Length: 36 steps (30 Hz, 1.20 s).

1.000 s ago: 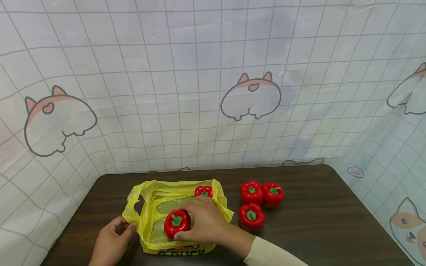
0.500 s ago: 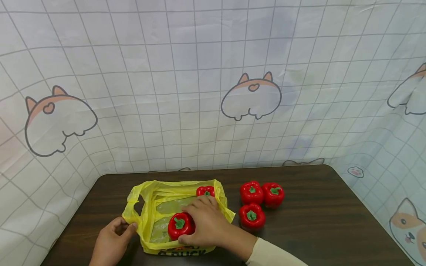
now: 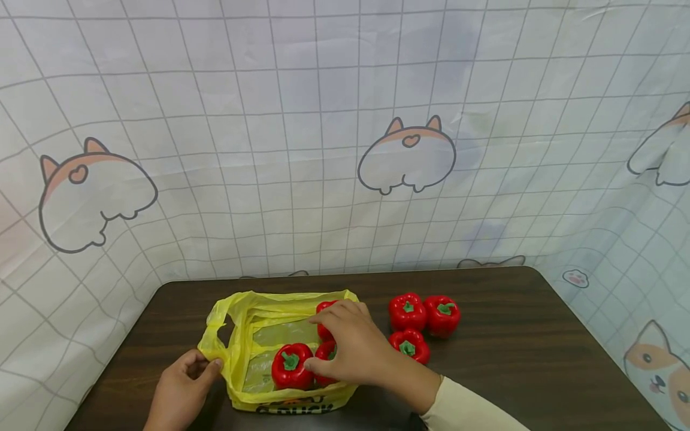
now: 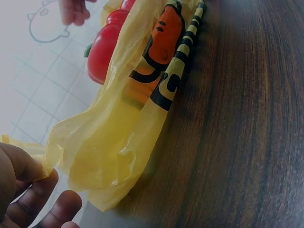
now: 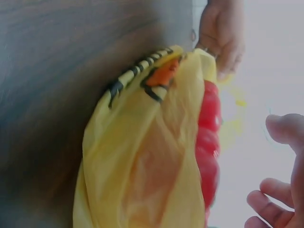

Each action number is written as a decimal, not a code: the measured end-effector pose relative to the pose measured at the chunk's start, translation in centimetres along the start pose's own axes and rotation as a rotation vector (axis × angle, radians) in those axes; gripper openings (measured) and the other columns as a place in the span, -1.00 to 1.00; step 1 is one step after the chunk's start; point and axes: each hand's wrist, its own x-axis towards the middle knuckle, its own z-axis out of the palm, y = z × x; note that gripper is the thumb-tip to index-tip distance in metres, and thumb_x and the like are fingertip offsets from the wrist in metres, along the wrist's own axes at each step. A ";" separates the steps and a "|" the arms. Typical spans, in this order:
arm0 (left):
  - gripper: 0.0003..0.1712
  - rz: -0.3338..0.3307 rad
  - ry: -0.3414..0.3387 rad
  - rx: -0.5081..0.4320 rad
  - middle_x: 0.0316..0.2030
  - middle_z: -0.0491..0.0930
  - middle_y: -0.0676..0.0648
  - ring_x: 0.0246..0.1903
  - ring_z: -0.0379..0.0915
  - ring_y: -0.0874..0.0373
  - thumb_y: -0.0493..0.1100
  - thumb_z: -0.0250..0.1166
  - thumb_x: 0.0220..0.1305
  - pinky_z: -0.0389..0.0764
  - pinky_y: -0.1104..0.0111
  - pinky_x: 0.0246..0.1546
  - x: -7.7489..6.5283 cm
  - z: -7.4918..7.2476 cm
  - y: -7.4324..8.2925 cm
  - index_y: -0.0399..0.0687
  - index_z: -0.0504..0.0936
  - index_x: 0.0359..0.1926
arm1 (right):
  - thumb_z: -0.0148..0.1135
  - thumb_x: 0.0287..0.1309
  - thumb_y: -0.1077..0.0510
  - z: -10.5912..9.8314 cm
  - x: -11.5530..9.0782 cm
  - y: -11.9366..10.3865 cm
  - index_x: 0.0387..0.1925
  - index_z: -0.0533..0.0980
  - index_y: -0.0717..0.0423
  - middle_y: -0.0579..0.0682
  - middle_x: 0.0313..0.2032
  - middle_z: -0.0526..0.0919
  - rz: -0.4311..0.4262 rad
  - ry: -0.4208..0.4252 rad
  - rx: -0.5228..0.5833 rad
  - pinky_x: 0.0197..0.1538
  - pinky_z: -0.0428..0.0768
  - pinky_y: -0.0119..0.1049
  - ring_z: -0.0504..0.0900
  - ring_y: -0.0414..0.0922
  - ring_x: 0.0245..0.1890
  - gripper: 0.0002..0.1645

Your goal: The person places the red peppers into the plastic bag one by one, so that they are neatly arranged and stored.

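My left hand [image 3: 183,386] pinches the handle of a yellow plastic bag [image 3: 237,383] between thumb and fingers, at the bag's left side. The bag lies with its mouth facing up and dark lettering along its front. Inside are three red bell peppers with green stems: one at the front [image 3: 291,367], one beside it [image 3: 325,361], and one behind [image 3: 325,331], the last two partly hidden by my right hand [image 3: 358,344]. That hand hovers over the bag's right side, thumb and fingers spread. In the right wrist view its fingers [image 5: 268,204] hold nothing, apart from the peppers.
On the dark wooden table [image 3: 501,359], three more red bell peppers stand close together right of the bag: a back left one [image 3: 406,312], a back right one [image 3: 442,317] and a front one [image 3: 411,344]. A patterned cloth [image 3: 323,209] hangs behind the table.
My right hand has let go of the front bell pepper and drawn away to the right, uncovering a pepper beside it. That pepper had shifted slightly right earlier. My left hand has stayed put.
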 end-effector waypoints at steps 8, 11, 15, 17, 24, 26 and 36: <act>-0.60 -0.003 0.002 -0.002 -0.29 0.73 0.01 -0.27 0.61 0.13 0.07 0.34 0.42 0.53 0.24 -0.32 -0.1 -0.1 0.1 -0.22 0.67 -0.07 | 0.48 0.08 -0.29 -2.0 -0.6 1.8 0.27 0.56 -0.04 -0.15 0.16 0.59 0.035 -0.004 -0.031 0.32 0.27 0.10 0.38 -0.07 0.25 -0.22; -0.59 -0.004 -0.001 -0.004 -0.29 0.73 0.01 -0.27 0.61 0.13 0.07 0.34 0.41 0.53 0.24 -0.32 -0.1 -0.1 0.0 -0.22 0.67 -0.06 | 0.51 0.05 -0.28 -2.5 -1.0 2.6 0.26 0.57 -0.02 -0.13 0.14 0.61 0.059 0.006 -0.037 0.31 0.32 0.08 0.39 -0.07 0.23 -0.20; -0.60 -0.004 -0.003 -0.010 -0.29 0.74 0.01 -0.28 0.61 0.13 0.06 0.35 0.41 0.54 0.23 -0.32 -0.1 -0.1 0.0 -0.22 0.67 -0.07 | 0.54 0.02 -0.27 -3.0 -1.5 3.5 0.25 0.57 -0.03 -0.15 0.12 0.62 0.083 0.019 -0.001 0.28 0.38 0.04 0.40 -0.12 0.20 -0.20; -0.61 -0.003 -0.002 -0.010 -0.29 0.74 0.01 -0.28 0.61 0.13 0.05 0.35 0.41 0.54 0.23 -0.31 -0.1 -0.1 -0.1 -0.22 0.67 -0.07 | 0.55 0.01 -0.27 -3.3 -1.8 4.0 0.25 0.57 -0.04 -0.17 0.13 0.62 0.089 0.023 0.008 0.27 0.40 0.03 0.40 -0.14 0.19 -0.19; -0.60 -0.001 0.002 -0.017 -0.29 0.73 0.00 -0.30 0.59 0.13 0.05 0.35 0.41 0.52 0.23 -0.35 -0.1 -0.1 -0.2 -0.23 0.66 -0.07 | 0.56 -0.01 -0.28 -4.3 -3.0 5.9 0.25 0.57 -0.09 -0.22 0.16 0.60 0.144 0.055 -0.038 0.27 0.43 0.03 0.39 -0.16 0.23 -0.19; -0.59 -0.002 0.002 -0.022 -0.28 0.73 0.00 -0.30 0.59 0.13 0.05 0.35 0.41 0.52 0.23 -0.35 -0.1 -0.1 -0.3 -0.24 0.66 -0.06 | 0.56 0.00 -0.27 -4.6 -3.3 6.5 0.25 0.57 -0.10 -0.21 0.18 0.60 0.158 0.061 -0.041 0.30 0.40 0.06 0.39 -0.14 0.25 -0.20; -0.57 -0.013 -0.002 -0.023 -0.28 0.73 0.02 -0.26 0.61 0.13 0.10 0.35 0.40 0.54 0.24 -0.31 -0.1 -0.1 -0.2 -0.21 0.67 -0.07 | 0.58 0.01 -0.21 -6.3 -5.3 9.6 0.27 0.55 -0.03 -0.11 0.20 0.59 0.201 0.092 -0.039 0.21 0.47 0.17 0.37 -0.02 0.28 -0.19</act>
